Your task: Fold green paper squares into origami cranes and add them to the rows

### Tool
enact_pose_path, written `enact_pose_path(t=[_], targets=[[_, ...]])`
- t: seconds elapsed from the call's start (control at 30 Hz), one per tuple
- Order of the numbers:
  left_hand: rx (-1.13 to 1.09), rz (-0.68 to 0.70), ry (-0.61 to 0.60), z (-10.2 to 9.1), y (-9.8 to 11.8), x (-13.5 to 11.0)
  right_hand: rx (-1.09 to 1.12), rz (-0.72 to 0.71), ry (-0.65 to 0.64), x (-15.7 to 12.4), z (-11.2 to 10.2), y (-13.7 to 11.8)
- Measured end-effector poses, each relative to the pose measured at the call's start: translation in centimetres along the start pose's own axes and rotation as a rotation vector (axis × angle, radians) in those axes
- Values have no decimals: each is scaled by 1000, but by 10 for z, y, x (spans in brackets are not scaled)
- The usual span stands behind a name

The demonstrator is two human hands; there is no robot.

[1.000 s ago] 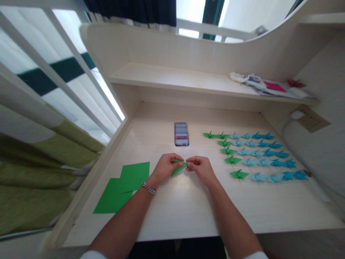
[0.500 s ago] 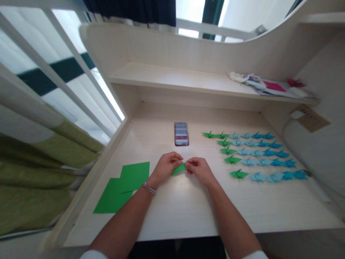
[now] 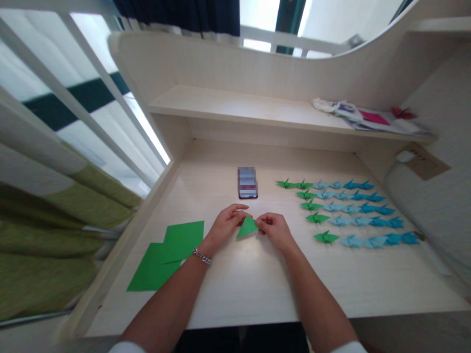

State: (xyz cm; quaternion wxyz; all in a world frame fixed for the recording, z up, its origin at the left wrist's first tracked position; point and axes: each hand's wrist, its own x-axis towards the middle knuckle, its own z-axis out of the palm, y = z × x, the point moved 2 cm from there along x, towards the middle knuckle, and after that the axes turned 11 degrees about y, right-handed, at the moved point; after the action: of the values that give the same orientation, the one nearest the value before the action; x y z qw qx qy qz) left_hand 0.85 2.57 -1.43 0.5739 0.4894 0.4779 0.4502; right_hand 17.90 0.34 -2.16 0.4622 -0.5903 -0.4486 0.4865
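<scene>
- As their fingertips (image 3: 260,224) are pinching shut, the left hand (image 3: 224,224) and right hand (image 3: 276,229) are gripping the paper (image 3: 247,228) between them.
- The paper is sitting low at the desk (image 3: 250,284) centre, just before the phone (image 3: 248,182).
- Sheets (image 3: 171,252) are lying left, cranes (image 3: 342,211) right.

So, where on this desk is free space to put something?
Free: the desk front strip below the paper cranes; the back-left corner between green sheets and phone; the shelf, left half. Crowded: the cranes' rows, and the middle, where left hand and right hand hold the folded green paper.
</scene>
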Motion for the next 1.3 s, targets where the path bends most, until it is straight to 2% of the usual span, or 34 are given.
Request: enact_pose_path(t=[0.17, 0.33, 0.5, 0.63, 0.77, 0.9, 1.07, 1.2, 1.3], targets=[[206, 101, 45, 1, 1, 0, 3, -18, 13, 0, 0, 0], [354, 219, 15, 4, 2, -4, -68, -36, -41, -2, 5, -2], [486, 282, -9, 9, 1, -9, -173, -84, -29, -3, 8, -5], [479, 277, 17, 7, 0, -7, -179, -51, -15, -1, 6, -3], [406, 232, 93, -1, 2, -2, -165, 22, -53, -1, 3, 0], [364, 196, 120, -9, 4, 3, -149, 60, -83, -1, -3, 1], [358, 193, 242, -26, 6, 9, -73, 95, -65, 1, -17, 1], [310, 181, 210, -22, 7, 7, 28, 48, 3, 3, -17, -3], [314, 187, 146, -10, 5, 3, 15, 10, -39, 2, -6, -4]])
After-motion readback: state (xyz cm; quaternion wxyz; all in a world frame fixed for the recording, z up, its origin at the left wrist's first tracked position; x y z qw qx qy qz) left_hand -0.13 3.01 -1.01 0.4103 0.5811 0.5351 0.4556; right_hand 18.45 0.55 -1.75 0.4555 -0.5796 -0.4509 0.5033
